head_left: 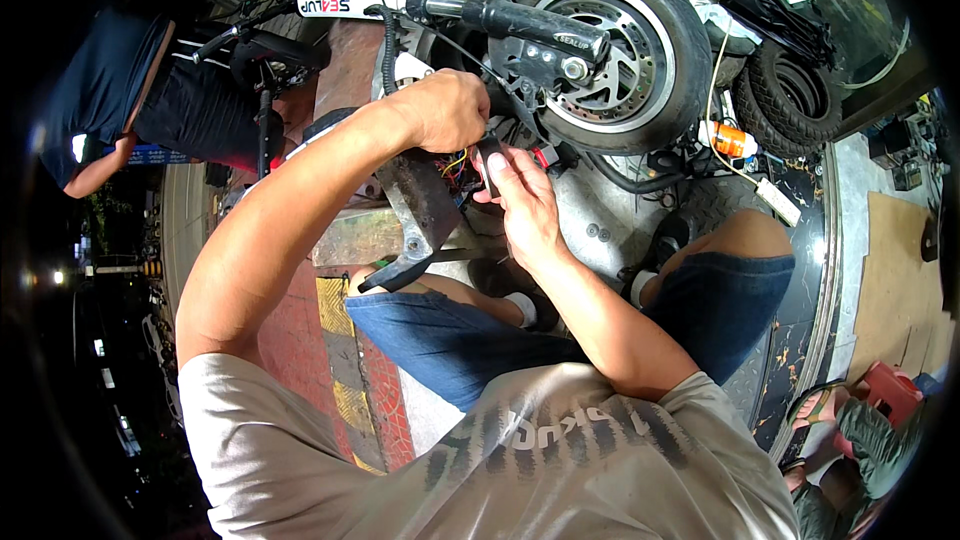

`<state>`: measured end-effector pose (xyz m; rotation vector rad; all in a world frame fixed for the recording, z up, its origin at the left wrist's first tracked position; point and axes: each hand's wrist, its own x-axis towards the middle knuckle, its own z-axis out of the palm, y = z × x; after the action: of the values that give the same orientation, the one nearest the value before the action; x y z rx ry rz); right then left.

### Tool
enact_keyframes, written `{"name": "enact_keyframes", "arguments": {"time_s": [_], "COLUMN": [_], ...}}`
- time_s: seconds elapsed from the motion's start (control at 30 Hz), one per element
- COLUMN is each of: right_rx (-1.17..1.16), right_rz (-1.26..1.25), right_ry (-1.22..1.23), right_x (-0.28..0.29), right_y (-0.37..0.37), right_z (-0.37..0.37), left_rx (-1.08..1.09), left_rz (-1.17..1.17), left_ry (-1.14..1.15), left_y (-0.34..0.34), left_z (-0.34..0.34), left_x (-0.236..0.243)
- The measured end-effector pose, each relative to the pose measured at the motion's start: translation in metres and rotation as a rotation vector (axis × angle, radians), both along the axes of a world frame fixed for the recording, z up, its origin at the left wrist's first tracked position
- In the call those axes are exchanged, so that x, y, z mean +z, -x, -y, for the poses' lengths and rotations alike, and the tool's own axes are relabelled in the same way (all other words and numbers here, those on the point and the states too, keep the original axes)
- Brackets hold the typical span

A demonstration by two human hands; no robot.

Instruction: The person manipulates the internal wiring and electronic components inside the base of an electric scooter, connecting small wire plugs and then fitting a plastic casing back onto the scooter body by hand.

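My left hand (447, 110) is closed in a fist beside the scooter's front fork, and whatever its fingers grip is hidden. Just below and to the right, my right hand (525, 202) pinches a dark flat piece (490, 165) between thumb and fingers. Thin coloured wires (458, 170) spread out between the hands, next to a dark metal scooter frame part (420, 202). Above them lies the electric scooter's wheel (620, 50), with a brake disc and a black fork leg (535, 25).
Two spare tyres (790, 95) lie at the right, near an orange bottle (733, 140) and a white power strip (778, 202). A wooden block (350, 238) is left of my knees. One person (110, 80) stands at far left; another sits at lower right by a red stool (893, 387).
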<state>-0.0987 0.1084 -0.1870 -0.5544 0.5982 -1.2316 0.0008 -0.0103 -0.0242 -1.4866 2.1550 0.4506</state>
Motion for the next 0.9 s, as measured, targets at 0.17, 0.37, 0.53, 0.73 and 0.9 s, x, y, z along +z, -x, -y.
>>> {"name": "enact_keyframes", "arguments": {"time_s": [0.17, 0.37, 0.53, 0.73, 0.9], "right_rx": [0.084, 0.083, 0.111, 0.109, 0.129], "right_rz": [-0.040, -0.031, -0.021, -0.027, -0.072], "right_ry": [-0.047, -0.080, -0.121, -0.133, -0.117], "right_x": [0.000, 0.001, 0.007, 0.008, 0.009], "right_y": [0.003, 0.005, 0.007, 0.007, 0.008], "right_z": [0.000, 0.005, 0.003, 0.003, 0.004], "left_rx": [-0.160, 0.025, 0.049, 0.063, 0.044], "left_rz": [0.047, -0.043, -0.018, -0.008, -0.006], "left_ry": [0.001, -0.030, -0.055, -0.042, -0.012], "left_y": [-0.011, 0.003, 0.001, 0.002, 0.001], "left_z": [0.005, 0.000, 0.001, 0.002, 0.000], "left_x": [-0.007, 0.004, 0.005, 0.003, 0.000]}}
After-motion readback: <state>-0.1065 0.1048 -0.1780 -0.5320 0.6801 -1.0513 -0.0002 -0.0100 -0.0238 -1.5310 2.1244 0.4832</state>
